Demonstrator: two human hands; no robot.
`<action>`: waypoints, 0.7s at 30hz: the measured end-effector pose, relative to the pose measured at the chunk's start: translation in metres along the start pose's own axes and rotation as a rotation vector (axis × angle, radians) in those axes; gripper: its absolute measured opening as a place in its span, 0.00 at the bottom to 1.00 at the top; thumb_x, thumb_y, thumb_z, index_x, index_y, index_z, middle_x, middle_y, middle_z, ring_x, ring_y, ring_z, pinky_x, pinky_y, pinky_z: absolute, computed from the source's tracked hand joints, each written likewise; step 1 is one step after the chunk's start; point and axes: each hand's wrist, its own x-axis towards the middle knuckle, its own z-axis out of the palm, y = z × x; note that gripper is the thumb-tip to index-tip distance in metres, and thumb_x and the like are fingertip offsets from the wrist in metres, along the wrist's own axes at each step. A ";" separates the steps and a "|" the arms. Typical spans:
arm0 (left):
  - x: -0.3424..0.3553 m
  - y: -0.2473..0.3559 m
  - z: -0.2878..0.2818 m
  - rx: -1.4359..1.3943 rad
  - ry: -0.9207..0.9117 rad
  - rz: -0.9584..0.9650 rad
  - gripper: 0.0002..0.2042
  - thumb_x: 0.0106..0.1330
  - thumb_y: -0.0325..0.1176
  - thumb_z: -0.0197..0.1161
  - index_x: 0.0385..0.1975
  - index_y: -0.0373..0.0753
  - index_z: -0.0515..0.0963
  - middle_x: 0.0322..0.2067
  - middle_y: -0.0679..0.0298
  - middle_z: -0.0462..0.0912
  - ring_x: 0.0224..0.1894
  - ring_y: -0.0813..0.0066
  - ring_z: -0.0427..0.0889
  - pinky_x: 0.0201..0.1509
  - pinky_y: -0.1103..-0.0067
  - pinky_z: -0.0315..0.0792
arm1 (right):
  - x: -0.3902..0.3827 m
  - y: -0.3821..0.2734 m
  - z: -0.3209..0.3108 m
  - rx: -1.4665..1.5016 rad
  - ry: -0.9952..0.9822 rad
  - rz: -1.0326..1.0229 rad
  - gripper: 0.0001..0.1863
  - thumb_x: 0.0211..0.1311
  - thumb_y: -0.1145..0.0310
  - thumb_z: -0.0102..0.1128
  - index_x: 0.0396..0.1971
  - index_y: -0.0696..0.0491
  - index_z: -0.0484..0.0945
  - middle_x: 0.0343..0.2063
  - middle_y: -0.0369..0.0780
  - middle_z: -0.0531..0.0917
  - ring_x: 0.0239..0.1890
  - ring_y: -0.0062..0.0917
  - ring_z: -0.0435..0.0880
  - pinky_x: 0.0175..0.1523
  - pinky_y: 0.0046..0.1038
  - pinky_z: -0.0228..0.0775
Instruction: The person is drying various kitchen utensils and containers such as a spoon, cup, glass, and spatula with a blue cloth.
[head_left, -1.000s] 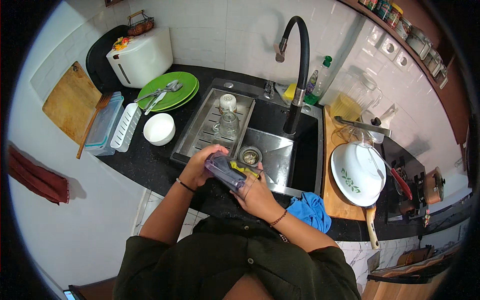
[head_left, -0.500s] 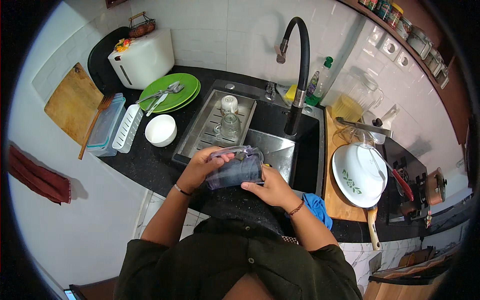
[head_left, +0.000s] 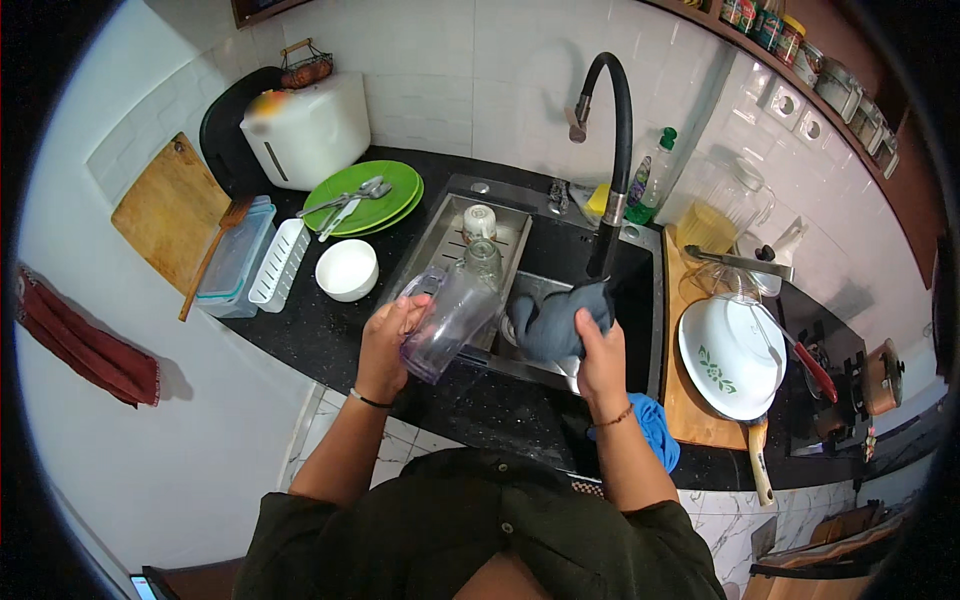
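My left hand (head_left: 382, 355) is closed on the handle side of a clear, purple-tinted plastic jug (head_left: 452, 322), which tilts over the front of the sink. To its right, my right hand (head_left: 602, 365) grips a bunched dark grey cloth (head_left: 560, 325), apart from the jug and above the basin. Just beyond the jug, a glass mug (head_left: 483, 258) and a white cup (head_left: 479, 221) stand on the slotted steel drain tray (head_left: 425, 258). The jug partly hides the glass mug.
A tall black faucet (head_left: 625, 130) rises behind the sink. Left are a white bowl (head_left: 347, 270), green plates (head_left: 395, 184) with cutlery, and a white slotted basket (head_left: 280, 266). On the right, a white dish (head_left: 728, 365) lies on a wooden board (head_left: 690, 428); a blue cloth (head_left: 655, 430) hangs at the counter edge.
The grey cloth, before inside the jug, is now out of it in my right hand, which has moved right. My left hand has shifted left, and the jug now stands more steeply.
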 end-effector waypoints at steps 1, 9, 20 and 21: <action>0.001 -0.001 0.004 0.025 0.060 0.050 0.16 0.66 0.39 0.50 0.40 0.30 0.73 0.36 0.60 0.78 0.37 0.77 0.77 0.40 0.81 0.71 | -0.006 0.002 0.002 -0.161 -0.053 -0.033 0.16 0.56 0.63 0.59 0.38 0.60 0.74 0.32 0.40 0.80 0.34 0.24 0.79 0.40 0.26 0.71; -0.013 -0.013 0.028 0.332 0.057 0.235 0.12 0.65 0.33 0.53 0.38 0.31 0.76 0.31 0.69 0.76 0.32 0.87 0.69 0.36 0.87 0.65 | -0.044 0.030 0.089 -1.091 -0.282 -0.641 0.16 0.47 0.66 0.63 0.37 0.52 0.74 0.56 0.47 0.64 0.62 0.46 0.57 0.57 0.41 0.55; -0.009 0.011 -0.015 0.198 -0.029 0.149 0.14 0.67 0.34 0.50 0.43 0.30 0.75 0.38 0.63 0.78 0.38 0.82 0.75 0.41 0.84 0.69 | -0.004 0.050 0.117 -0.624 -0.006 -0.419 0.24 0.56 0.63 0.54 0.55 0.51 0.67 0.61 0.49 0.57 0.65 0.51 0.47 0.64 0.45 0.44; -0.005 0.013 -0.019 0.199 -0.031 0.153 0.14 0.67 0.34 0.50 0.43 0.30 0.75 0.38 0.63 0.78 0.38 0.82 0.75 0.41 0.84 0.69 | -0.018 0.051 0.131 -0.845 -0.035 -0.517 0.25 0.57 0.63 0.54 0.55 0.50 0.66 0.62 0.50 0.56 0.65 0.54 0.46 0.64 0.46 0.45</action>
